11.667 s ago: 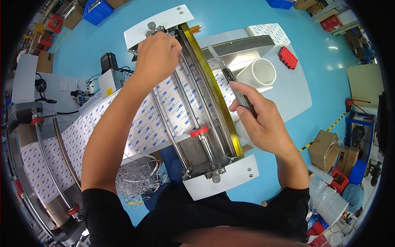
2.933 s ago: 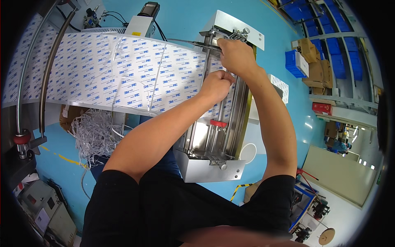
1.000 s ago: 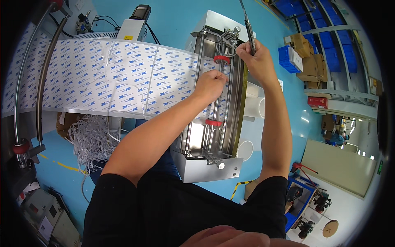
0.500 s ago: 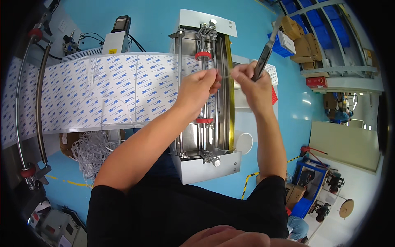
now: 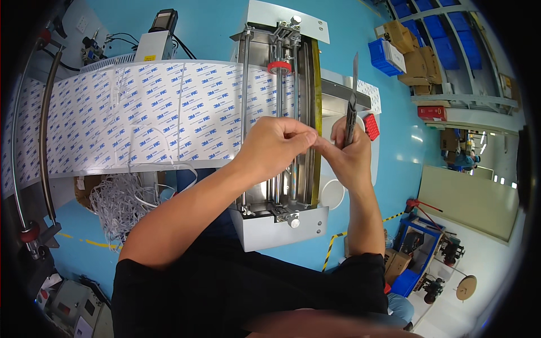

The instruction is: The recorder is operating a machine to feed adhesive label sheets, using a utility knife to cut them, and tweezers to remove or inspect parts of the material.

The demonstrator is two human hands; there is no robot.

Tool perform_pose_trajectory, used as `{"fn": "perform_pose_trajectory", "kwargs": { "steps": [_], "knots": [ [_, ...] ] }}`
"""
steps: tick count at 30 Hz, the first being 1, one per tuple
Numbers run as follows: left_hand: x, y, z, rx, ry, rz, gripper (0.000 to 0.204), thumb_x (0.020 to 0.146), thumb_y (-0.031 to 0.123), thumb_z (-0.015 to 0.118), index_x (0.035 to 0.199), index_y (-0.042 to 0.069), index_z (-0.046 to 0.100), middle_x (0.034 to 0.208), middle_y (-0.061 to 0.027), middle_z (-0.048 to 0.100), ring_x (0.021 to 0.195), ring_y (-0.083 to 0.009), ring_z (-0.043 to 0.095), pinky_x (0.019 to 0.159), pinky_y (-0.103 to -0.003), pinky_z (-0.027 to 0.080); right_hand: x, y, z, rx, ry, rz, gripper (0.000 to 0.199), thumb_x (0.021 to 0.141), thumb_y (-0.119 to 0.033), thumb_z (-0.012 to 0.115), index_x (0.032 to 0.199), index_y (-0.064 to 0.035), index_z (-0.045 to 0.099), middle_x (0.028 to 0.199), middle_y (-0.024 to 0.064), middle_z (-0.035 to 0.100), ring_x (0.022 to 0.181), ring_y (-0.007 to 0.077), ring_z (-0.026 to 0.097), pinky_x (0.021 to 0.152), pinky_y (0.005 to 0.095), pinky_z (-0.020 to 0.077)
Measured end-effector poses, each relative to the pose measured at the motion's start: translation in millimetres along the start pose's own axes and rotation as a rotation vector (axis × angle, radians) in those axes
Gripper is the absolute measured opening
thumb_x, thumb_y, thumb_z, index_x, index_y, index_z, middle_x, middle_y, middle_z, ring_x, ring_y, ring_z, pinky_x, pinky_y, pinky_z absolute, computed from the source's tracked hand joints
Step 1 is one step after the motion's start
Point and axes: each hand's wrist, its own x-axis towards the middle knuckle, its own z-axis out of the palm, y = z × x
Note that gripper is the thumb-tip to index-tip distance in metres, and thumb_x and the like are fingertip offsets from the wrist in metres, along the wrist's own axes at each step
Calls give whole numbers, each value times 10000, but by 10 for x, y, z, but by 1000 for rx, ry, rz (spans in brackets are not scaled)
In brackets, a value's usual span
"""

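A: What has changed over the last half second?

B: Both hands have drawn in over the near half of the metal cutter frame [image 5: 279, 124]. Left hand [image 5: 273, 146] and right hand [image 5: 346, 152] now meet fingertip to fingertip, pinched together on something too small to make out, likely a thin strip. The right hand also grips a slim utility knife [image 5: 352, 101], blade pointing to the far side.

A: Meaning?

B: My reading: the cutting is paused and they are picking at an edge by hand.

A: Count?

B: One wide white printed sheet [image 5: 141, 118] running in from the left, touching the frame. Two red collars on the rods, one showing at the far end [image 5: 279, 67]. One heap of white trimmings [image 5: 118, 203] at near left. One knife.
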Motion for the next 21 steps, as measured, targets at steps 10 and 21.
{"fn": "perform_pose_trajectory", "kwargs": {
  "steps": [10, 21],
  "knots": [
    [-38, 20, 167, -92, -78, 15, 338, 984, 315, 536, 923, 1, 646, 636, 12, 525, 575, -54, 461, 531, -203, 388, -177, 23, -50, 793, -98, 217, 198, 828, 14, 684, 868, -53, 503, 841, 14, 540, 670, 62, 455, 591, 202, 377],
    [-4, 102, 503, 138, -183, -14, 405, 985, 324, 479, 1014, -25, 682, 616, -17, 528, 585, -91, 480, 552, -287, 410, -415, 281, -91, 126, 305, -207, 120, 843, 106, 616, 937, 34, 638, 958, 62, 563, 844, 104, 540, 691, 212, 446]
  ]
}}
